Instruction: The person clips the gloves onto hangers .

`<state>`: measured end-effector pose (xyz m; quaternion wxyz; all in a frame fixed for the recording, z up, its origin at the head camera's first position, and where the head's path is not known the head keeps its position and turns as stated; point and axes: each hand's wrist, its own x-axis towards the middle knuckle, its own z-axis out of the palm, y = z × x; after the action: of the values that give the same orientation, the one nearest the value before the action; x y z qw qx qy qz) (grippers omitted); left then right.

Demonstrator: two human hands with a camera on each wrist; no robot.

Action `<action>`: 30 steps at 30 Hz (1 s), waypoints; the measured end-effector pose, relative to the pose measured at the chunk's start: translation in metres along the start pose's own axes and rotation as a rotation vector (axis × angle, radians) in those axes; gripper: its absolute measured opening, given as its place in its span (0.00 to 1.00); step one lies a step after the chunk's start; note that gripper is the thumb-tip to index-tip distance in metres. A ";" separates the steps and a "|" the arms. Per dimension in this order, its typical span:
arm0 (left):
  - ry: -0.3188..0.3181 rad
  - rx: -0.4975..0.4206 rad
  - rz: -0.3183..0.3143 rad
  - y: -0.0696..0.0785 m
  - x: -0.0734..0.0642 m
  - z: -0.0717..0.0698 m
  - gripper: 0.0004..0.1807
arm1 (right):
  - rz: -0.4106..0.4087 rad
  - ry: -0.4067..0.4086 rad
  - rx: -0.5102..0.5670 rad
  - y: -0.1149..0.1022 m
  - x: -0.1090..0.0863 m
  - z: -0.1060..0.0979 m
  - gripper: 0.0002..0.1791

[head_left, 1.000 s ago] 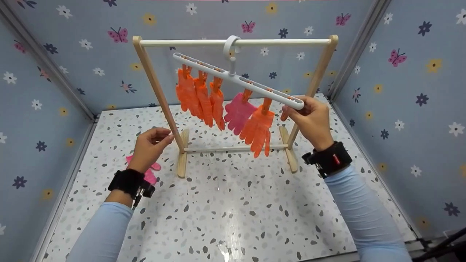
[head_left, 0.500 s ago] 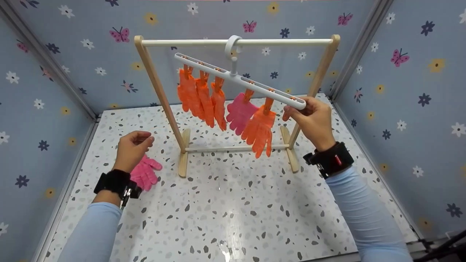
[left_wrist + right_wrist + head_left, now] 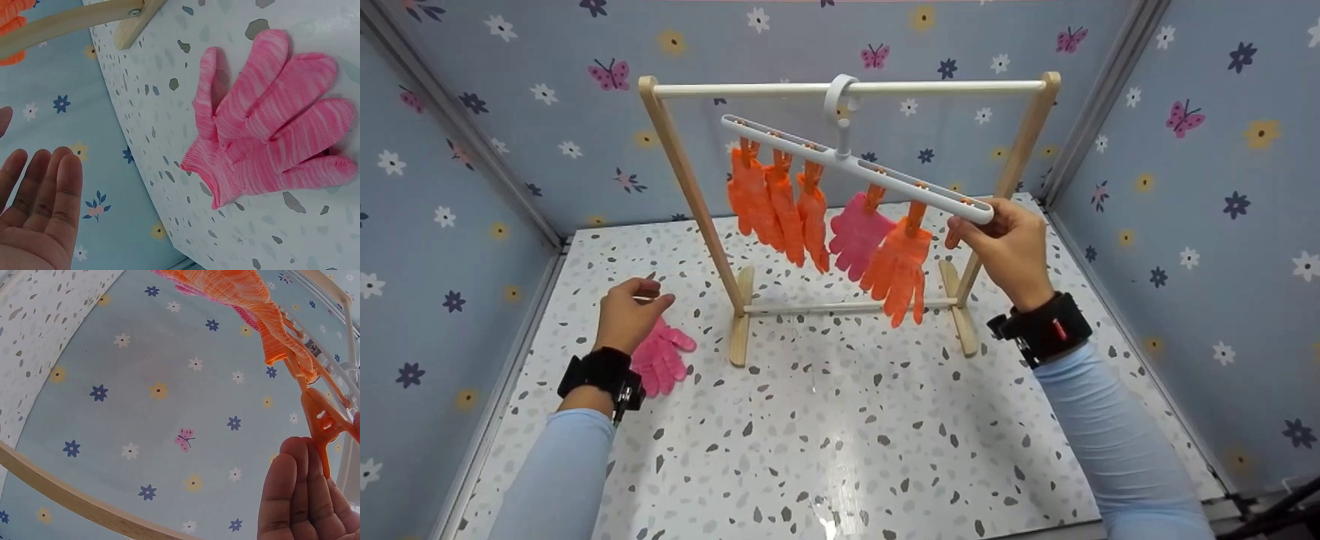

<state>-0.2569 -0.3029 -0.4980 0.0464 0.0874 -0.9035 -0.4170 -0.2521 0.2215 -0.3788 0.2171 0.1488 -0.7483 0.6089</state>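
Note:
A white clip hanger (image 3: 795, 142) hangs tilted from the rack, its right end lower. Several orange gloves (image 3: 898, 262) and a pink glove (image 3: 859, 232) dangle from its orange clips. At the lower end, my right hand (image 3: 1012, 251) pinches an orange clip (image 3: 323, 424) between thumb and fingers; no glove shows in that clip. My left hand (image 3: 628, 319) hovers over a pink knit glove (image 3: 662, 358), apart from it and holding nothing. The left wrist view shows this glove lying flat with its fingers spread; the left hand (image 3: 42, 211) has its fingers extended.
A wooden rack (image 3: 686, 195) with a white top bar (image 3: 945, 87) stands on the speckled tabletop (image 3: 810, 435). Its feet (image 3: 740, 330) rest left and right of centre. Flower-patterned panels (image 3: 1200, 225) enclose the back and sides.
My left hand has moved left, away from the rack's left post, to above the pink glove on the table. The right hand has stayed at the hanger's end.

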 end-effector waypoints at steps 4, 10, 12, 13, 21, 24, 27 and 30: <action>0.003 0.036 -0.001 -0.005 0.004 0.002 0.26 | -0.014 0.003 0.008 0.000 0.001 0.000 0.08; 0.001 0.124 -0.028 -0.013 0.010 0.003 0.28 | -0.029 0.002 0.014 0.000 0.000 0.000 0.09; 0.005 0.154 -0.044 -0.016 0.012 0.004 0.28 | -0.028 0.006 0.006 0.000 0.000 0.000 0.09; 0.011 0.165 -0.054 -0.018 0.014 0.005 0.28 | -0.028 0.008 0.002 0.000 0.000 0.000 0.09; 0.034 0.205 -0.147 -0.030 0.022 0.010 0.31 | -0.013 0.004 -0.004 0.000 0.000 0.000 0.10; 0.039 0.226 -0.186 -0.034 0.024 0.012 0.32 | -0.007 0.017 -0.020 -0.001 -0.001 0.000 0.11; 0.049 0.257 -0.216 -0.037 0.025 0.015 0.31 | 0.002 0.028 -0.033 -0.001 -0.001 0.001 0.11; 0.055 0.283 -0.244 -0.040 0.026 0.019 0.28 | 0.010 0.031 -0.047 -0.001 -0.001 0.000 0.12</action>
<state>-0.2805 -0.3197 -0.5404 0.0073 0.2134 -0.9343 -0.2856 -0.2511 0.2208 -0.3780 0.2291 0.1306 -0.7597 0.5945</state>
